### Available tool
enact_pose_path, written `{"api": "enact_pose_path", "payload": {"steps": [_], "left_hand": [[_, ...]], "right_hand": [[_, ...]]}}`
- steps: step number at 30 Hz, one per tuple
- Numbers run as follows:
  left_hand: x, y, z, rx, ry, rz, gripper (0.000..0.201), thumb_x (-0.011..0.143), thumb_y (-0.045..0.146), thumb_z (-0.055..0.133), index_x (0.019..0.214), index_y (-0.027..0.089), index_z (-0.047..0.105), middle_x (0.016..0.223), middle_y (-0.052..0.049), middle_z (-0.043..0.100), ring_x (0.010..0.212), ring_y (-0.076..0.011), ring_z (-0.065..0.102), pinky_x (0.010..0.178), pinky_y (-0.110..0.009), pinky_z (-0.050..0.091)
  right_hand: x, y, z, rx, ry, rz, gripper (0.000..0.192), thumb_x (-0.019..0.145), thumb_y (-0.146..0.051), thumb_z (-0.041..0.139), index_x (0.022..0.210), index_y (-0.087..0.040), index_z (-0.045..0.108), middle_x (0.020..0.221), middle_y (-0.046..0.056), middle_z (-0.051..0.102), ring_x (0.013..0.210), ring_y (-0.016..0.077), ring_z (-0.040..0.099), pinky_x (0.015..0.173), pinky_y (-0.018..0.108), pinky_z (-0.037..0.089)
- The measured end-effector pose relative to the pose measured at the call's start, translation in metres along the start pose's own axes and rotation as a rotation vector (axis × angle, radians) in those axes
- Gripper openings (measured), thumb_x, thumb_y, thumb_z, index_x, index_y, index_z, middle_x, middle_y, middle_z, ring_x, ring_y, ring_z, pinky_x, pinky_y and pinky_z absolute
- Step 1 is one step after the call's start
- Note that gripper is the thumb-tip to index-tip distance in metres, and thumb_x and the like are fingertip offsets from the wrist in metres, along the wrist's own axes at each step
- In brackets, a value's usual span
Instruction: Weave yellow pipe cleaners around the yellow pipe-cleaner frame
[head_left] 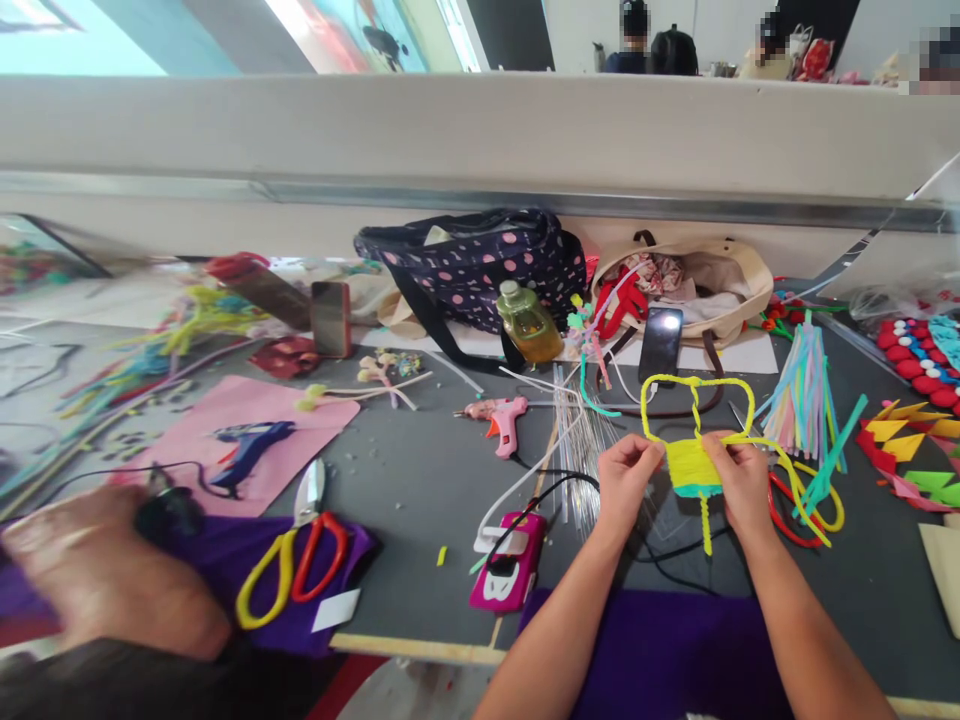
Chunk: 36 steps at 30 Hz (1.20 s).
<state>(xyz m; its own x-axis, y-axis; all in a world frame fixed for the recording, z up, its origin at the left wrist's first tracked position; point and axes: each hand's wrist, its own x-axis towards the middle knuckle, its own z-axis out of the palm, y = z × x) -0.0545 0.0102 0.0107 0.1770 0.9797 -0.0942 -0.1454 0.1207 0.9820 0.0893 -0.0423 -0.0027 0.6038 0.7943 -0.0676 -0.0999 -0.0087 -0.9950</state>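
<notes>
Both hands hold a yellow pipe-cleaner piece (694, 466) up above the table. It has a rounded open frame at the top, a twisted stem through the middle and a densely wound yellow band with a teal lower edge. My left hand (630, 478) pinches the band's left edge between thumb and fingertips. On the other side my right hand (739, 485) is closed on the right end, its thumb lying over the front. A loose yellow length (795, 475) trails rightward from the right hand, above red-handled scissors (787, 520) that are partly hidden.
A pink glue gun (504, 420) and a magenta power strip (514, 570) lie left of my hands, with cables around them. Behind stand a phone (661, 342), an oil-coloured bottle (531, 325) and bags. At far left, a co-worker's blurred hand (112, 570) is near yellow-and-red scissors (300, 540).
</notes>
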Motion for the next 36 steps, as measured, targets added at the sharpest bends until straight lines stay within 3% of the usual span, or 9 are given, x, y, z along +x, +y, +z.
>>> {"api": "enact_pose_path", "payload": {"steps": [7,12,23,32,36], "left_hand": [[0.001,0.000,0.000,0.004,0.046,0.034,0.026,0.070,0.030,0.069,0.054,0.016,0.056,0.050,0.003,0.053,0.050,-0.0089,0.047,0.053,-0.021,0.036],[0.005,0.003,-0.002,-0.088,0.040,-0.033,0.027,0.069,0.033,0.071,0.054,0.017,0.055,0.048,0.003,0.053,0.046,-0.0091,0.047,0.052,-0.022,0.038],[0.004,0.009,-0.004,-0.042,0.001,-0.031,0.022,0.067,0.032,0.071,0.056,0.016,0.060,0.049,0.002,0.055,0.047,-0.0088,0.047,0.051,-0.021,0.038],[0.006,0.008,-0.003,-0.287,-0.128,-0.281,0.023,0.061,0.031,0.074,0.057,0.016,0.057,0.047,0.005,0.050,0.042,-0.0070,0.041,0.048,-0.023,0.045],[0.004,0.008,-0.001,-0.249,-0.145,-0.196,0.025,0.064,0.034,0.077,0.064,0.016,0.061,0.056,0.001,0.057,0.050,-0.0087,0.050,0.054,-0.024,0.048]], "right_hand": [[-0.010,-0.018,0.001,-0.211,-0.039,-0.106,0.032,0.073,-0.047,0.070,0.084,-0.017,0.073,0.055,-0.001,0.057,0.049,0.0120,0.048,0.045,0.023,0.036],[-0.006,-0.014,0.000,-0.109,-0.001,-0.101,0.029,0.074,-0.045,0.071,0.081,-0.018,0.073,0.058,-0.001,0.060,0.053,0.0132,0.052,0.049,0.023,0.041],[-0.002,0.000,-0.003,0.062,0.025,-0.015,0.032,0.068,-0.045,0.076,0.085,-0.018,0.074,0.065,0.000,0.065,0.055,0.0138,0.055,0.050,0.024,0.043],[-0.001,0.000,-0.001,0.119,0.058,0.001,0.028,0.067,-0.044,0.077,0.073,-0.018,0.069,0.059,-0.001,0.062,0.052,0.0139,0.055,0.049,0.025,0.044],[-0.002,-0.006,0.001,0.185,0.092,0.025,0.027,0.066,-0.043,0.077,0.070,-0.018,0.066,0.058,-0.002,0.060,0.051,0.0137,0.055,0.049,0.025,0.046]]}}
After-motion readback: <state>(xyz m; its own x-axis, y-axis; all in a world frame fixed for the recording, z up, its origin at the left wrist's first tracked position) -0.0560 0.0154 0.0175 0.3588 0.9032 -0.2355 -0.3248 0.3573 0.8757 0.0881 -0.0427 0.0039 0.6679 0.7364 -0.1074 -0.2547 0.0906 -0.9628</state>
